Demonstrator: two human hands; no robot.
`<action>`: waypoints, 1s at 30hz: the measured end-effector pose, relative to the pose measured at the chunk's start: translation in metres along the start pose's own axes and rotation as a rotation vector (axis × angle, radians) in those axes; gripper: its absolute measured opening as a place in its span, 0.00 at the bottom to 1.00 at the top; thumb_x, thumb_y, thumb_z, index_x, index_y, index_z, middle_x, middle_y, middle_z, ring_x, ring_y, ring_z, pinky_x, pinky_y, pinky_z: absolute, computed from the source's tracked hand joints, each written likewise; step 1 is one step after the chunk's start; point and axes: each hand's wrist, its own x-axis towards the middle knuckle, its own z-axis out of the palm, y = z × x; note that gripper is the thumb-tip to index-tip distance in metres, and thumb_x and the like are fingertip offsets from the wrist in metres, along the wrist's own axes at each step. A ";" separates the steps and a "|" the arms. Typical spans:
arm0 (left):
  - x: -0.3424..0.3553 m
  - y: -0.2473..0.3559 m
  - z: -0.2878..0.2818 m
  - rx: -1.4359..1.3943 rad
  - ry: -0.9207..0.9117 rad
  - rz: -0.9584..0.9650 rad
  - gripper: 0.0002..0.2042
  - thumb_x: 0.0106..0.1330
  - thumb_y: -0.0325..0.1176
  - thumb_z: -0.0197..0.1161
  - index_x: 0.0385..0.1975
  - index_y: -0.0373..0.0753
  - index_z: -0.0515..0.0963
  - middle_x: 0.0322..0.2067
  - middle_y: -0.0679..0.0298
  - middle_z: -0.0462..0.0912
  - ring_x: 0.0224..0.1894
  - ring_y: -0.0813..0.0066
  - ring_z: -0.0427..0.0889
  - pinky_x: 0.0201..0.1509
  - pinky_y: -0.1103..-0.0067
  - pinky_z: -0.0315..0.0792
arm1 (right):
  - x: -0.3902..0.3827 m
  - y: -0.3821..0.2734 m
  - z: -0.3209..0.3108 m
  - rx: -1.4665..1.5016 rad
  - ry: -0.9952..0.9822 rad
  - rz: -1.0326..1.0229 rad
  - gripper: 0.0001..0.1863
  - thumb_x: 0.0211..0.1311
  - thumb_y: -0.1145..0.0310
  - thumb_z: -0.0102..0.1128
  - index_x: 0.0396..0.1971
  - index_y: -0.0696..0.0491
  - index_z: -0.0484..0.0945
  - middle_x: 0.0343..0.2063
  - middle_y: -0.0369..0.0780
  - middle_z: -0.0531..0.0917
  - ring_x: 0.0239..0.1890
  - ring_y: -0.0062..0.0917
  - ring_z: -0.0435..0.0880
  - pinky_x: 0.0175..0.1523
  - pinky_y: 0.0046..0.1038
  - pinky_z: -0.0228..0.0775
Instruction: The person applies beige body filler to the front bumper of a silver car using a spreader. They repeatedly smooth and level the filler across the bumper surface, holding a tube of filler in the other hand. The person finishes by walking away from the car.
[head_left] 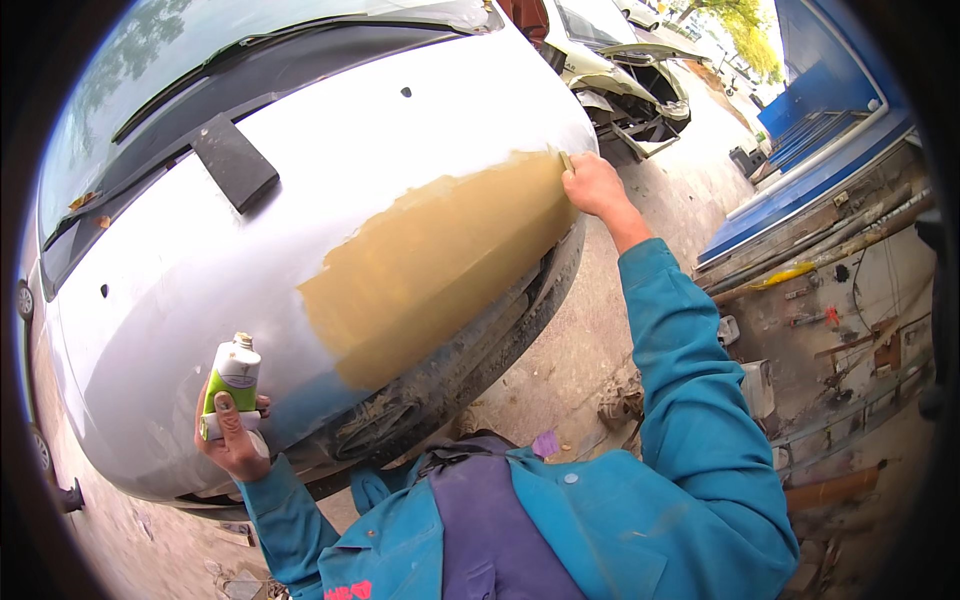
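1. Two bare hands, the left hand (235, 450) and the right hand (597, 187), are held out at the rounded, silver-white car hood (320, 190), well apart from each other.
2. By the left hand, a white and green bottle-like tube (238, 372) is gripped, with its narrow end pointed up. The fingers are wrapped around it, near the front left part of the hood. Whether the hood is touched by this hand cannot be told.
3. By the right hand, a small, thin, tan-coloured flat tool (566, 161) is pinched in closed fingers. Most of it is hidden by the hand. Its tip is held at the far right end of a big, smooth, mustard-tan patch of paste (430, 270).
4. The patch is spread along the front edge of the hood, between the two hands. A soft blue mark (312, 402) is seen near its lower left corner.
5. A dark grey, brick-shaped block (238, 168) is laid on the hood, close to the black wiper (190, 92) and the big glass windscreen (115, 75).
6. Both arms are covered by a teal cloth jacket (680, 345).
7. Behind the right hand, a pale car with a smashed front (640, 90) is parked.
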 end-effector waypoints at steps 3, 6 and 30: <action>-0.001 0.000 0.000 0.012 0.004 -0.009 0.27 0.90 0.45 0.68 0.70 0.22 0.82 0.34 0.51 0.92 0.30 0.66 0.90 0.34 0.74 0.81 | -0.001 -0.003 -0.004 0.135 -0.050 -0.074 0.23 0.78 0.58 0.59 0.57 0.60 0.91 0.55 0.59 0.92 0.64 0.58 0.90 0.73 0.52 0.80; 0.002 0.001 -0.002 -0.022 -0.034 -0.011 0.28 0.89 0.45 0.68 0.70 0.22 0.82 0.34 0.51 0.92 0.30 0.66 0.91 0.34 0.74 0.81 | 0.004 0.007 -0.012 0.416 -0.066 0.019 0.23 0.78 0.57 0.60 0.54 0.59 0.93 0.54 0.60 0.93 0.62 0.58 0.91 0.71 0.52 0.81; 0.003 0.002 0.000 0.006 -0.012 0.005 0.28 0.90 0.46 0.67 0.69 0.22 0.82 0.33 0.51 0.91 0.30 0.66 0.90 0.34 0.73 0.81 | -0.027 -0.009 -0.011 0.283 -0.046 -0.119 0.20 0.80 0.62 0.59 0.55 0.60 0.90 0.52 0.53 0.94 0.59 0.57 0.91 0.68 0.53 0.83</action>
